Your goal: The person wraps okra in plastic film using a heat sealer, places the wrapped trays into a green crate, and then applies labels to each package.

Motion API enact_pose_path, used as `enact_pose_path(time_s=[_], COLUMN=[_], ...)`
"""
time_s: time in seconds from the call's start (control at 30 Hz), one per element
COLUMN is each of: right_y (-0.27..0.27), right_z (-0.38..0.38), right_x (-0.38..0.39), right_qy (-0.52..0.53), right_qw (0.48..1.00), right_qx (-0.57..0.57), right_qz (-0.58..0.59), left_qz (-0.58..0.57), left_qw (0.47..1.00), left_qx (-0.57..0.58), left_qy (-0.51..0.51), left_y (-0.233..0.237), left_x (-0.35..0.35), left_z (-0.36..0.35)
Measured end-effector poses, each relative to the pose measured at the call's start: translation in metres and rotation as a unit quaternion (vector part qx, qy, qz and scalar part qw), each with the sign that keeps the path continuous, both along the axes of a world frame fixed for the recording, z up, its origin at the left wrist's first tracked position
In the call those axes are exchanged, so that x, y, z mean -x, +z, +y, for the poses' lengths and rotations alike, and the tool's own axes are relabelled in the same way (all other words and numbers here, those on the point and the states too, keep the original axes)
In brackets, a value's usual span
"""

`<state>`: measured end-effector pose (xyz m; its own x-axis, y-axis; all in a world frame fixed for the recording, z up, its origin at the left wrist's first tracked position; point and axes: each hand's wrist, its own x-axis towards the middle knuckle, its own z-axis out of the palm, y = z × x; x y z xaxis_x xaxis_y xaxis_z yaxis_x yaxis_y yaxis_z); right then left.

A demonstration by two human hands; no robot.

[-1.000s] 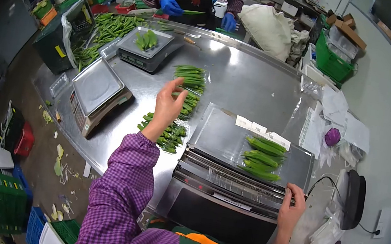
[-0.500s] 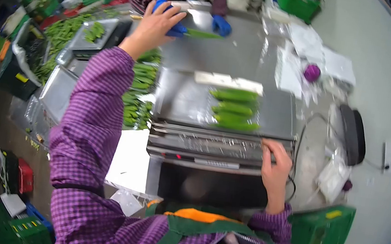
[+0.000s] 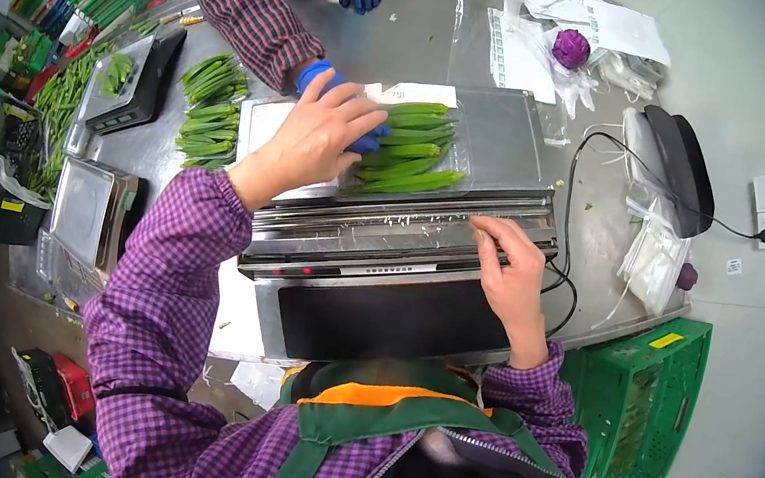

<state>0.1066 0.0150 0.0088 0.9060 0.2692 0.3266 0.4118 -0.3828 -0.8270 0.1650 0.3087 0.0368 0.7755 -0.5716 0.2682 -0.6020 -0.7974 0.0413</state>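
Head view shows loose okra (image 3: 415, 152) on the metal plate (image 3: 506, 139) behind the wrapper (image 3: 377, 276), toward the table's near edge. The pods lie roughly side by side, the nearest jutting farther right; squaring their ends would, I judge, make a neater row.

The left hand (image 3: 309, 134) is over the okra's left end, overlapping a co-worker's blue glove (image 3: 366, 138). Its fingers are bent and somewhat spread, but their undersides are hidden, so I cannot tell whether they grasp anything, or touch the glove. With two people's hands so close, a light touch and waiting for the glove to clear seem wise.

The right hand (image 3: 511, 273) is at the right end of the wrapper's bars, thumb and forefinger close together; whether they pinch film there I cannot tell. Those bars may be hot, so fingertips are best kept off them, and any film drawn level.

Left of the plate, more okra (image 3: 215, 80) lies in bunches, with two scales (image 3: 80, 209) (image 3: 134, 83) toward the table's left edge. A purple cabbage (image 3: 571, 49) sits near the far right corner of the table (image 3: 413, 31). A cord (image 3: 581, 180) loops beside the wrapper's right end; sleeves should stay clear of it.
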Motion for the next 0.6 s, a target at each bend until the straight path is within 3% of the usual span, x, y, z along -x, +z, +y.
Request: enact_pose_path(time_s=[0.07, 0.13, 0.2, 0.27, 0.3, 0.37, 0.47, 0.5, 0.6], right_y=[0.001, 0.003, 0.004, -0.005, -0.011, -0.026, -0.051, -0.048, -0.038], right_z=[0.001, 0.000, -0.003, -0.009, -0.011, -0.011, 0.002, 0.009, 0.020], right_x=[-0.005, -0.010, -0.014, -0.020, -0.024, -0.047, -0.084, -0.092, -0.102], right_qy=[0.002, 0.005, -0.019, -0.022, -0.031, -0.068, -0.066, -0.063, -0.034], right_qw=[1.000, 1.000, 1.000, 0.999, 0.999, 0.996, 0.996, 0.996, 0.980], right_qx=[0.000, 0.000, 0.023, 0.022, 0.025, 0.047, 0.013, 0.014, 0.086], right_qz=[-0.007, -0.013, -0.010, 0.017, 0.019, 0.045, 0.058, 0.057, 0.175], left_qz=[-0.003, -0.005, -0.036, -0.004, -0.003, 0.091, 0.166, 0.154, 0.165], left_qw=[1.000, 0.992, 0.986, 0.937, 0.936, 0.874, 0.818, 0.806, 0.820], left_qx=[0.009, 0.125, 0.161, 0.310, 0.310, 0.381, 0.431, 0.468, 0.442], left_qy=[0.003, 0.025, 0.034, 0.163, 0.166, 0.289, 0.344, 0.326, 0.324], left_y=[0.005, 0.011, 0.012, 0.000, -0.008, -0.026, -0.047, -0.053, -0.045], left_x=[0.008, 0.019, 0.035, 0.058, 0.068, 0.087, 0.093, 0.090, 0.091], left_z=[-0.001, 0.005, 0.013, 0.022, 0.025, 0.031, 0.029, 0.026, 0.016])
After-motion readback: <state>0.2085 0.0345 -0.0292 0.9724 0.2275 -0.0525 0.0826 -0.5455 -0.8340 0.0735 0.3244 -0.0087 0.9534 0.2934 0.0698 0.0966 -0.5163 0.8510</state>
